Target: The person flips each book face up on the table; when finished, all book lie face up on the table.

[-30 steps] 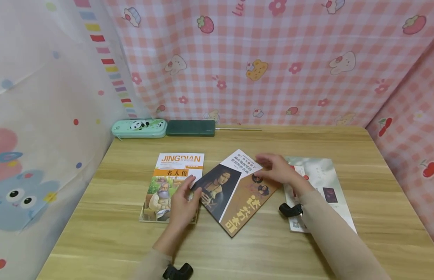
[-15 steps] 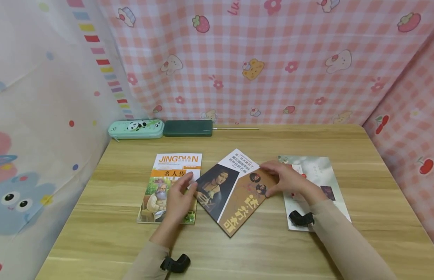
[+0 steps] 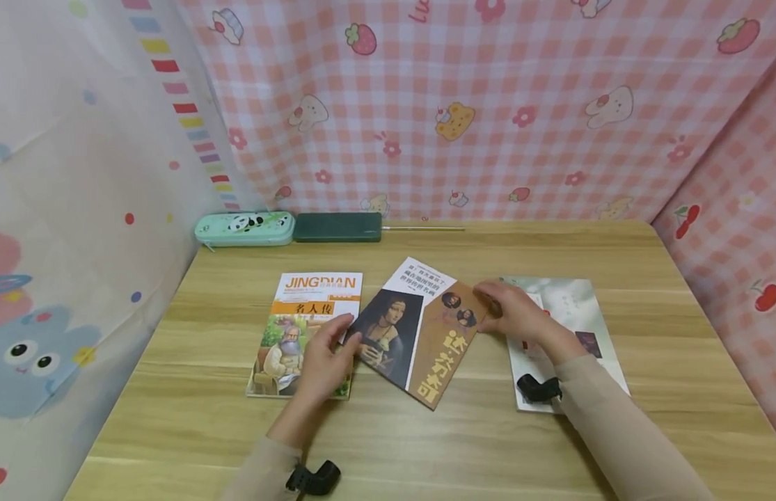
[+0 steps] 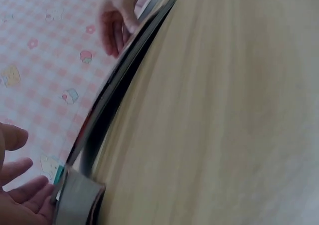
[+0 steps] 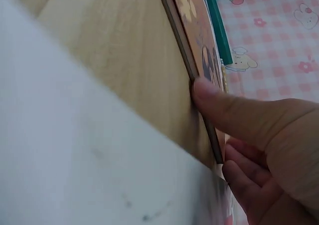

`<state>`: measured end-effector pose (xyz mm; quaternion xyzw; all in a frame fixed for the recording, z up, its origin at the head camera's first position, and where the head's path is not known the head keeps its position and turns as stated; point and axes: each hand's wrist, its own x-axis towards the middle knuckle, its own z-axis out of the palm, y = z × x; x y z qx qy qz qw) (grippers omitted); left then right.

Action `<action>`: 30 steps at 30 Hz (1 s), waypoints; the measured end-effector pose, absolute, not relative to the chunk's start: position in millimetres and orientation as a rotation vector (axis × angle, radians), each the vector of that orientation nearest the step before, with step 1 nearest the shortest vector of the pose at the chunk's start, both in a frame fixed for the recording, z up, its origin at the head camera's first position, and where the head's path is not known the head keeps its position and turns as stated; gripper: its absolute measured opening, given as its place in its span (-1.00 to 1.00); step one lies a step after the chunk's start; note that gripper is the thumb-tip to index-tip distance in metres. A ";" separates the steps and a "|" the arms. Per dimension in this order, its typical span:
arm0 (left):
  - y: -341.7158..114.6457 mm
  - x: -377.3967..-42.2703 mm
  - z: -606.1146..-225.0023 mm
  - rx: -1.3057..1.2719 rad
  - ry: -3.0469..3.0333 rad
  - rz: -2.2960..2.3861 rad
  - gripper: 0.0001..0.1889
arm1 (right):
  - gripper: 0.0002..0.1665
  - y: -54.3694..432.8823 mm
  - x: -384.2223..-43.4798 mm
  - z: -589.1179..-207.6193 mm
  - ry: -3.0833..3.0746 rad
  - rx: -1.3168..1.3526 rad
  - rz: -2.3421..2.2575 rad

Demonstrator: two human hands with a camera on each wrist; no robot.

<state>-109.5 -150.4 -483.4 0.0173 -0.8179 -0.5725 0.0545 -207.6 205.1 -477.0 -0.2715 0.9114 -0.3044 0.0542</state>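
Observation:
A book with a portrait of a woman (image 3: 388, 327) and a brown panel lies slanted mid-table in the head view. My right hand (image 3: 516, 316) pinches its right corner; in the right wrist view the thumb (image 5: 207, 90) presses on the edge and the fingers curl at the corner. At the book's left corner is my left hand (image 3: 328, 355), fingers relaxed and thumb apart, over the JINGDIAN book (image 3: 281, 348). Whether the left fingers touch the slanted book is unclear. A pale grey-green book (image 3: 572, 306) lies under the right forearm, partly hidden.
Along the back edge of the wooden table (image 3: 475, 459) lie a mint panda pencil case (image 3: 243, 229), a dark green case (image 3: 337, 227) and a thin metal rod (image 3: 425, 229). A pink checked curtain (image 3: 388, 104) hangs behind.
The portrait book has turned counter-clockwise: its top corner has swung left and its near corner right. My right hand has shifted onto its right corner; the left hand stays nearly in place.

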 end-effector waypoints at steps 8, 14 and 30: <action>-140.3 -91.2 -471.4 -0.060 -2.605 -1.725 -0.52 | -0.44 201.5 -219.5 -482.8 2.757 -0.740 -1.101; -128.1 -85.6 -472.6 -0.122 -2.607 -1.808 -0.47 | -0.37 195.0 -225.6 -482.9 2.645 -0.540 -1.242; -116.1 -73.7 -482.3 -0.116 -2.589 -1.949 -0.41 | -0.44 185.0 -242.1 -492.1 2.637 -0.481 -1.402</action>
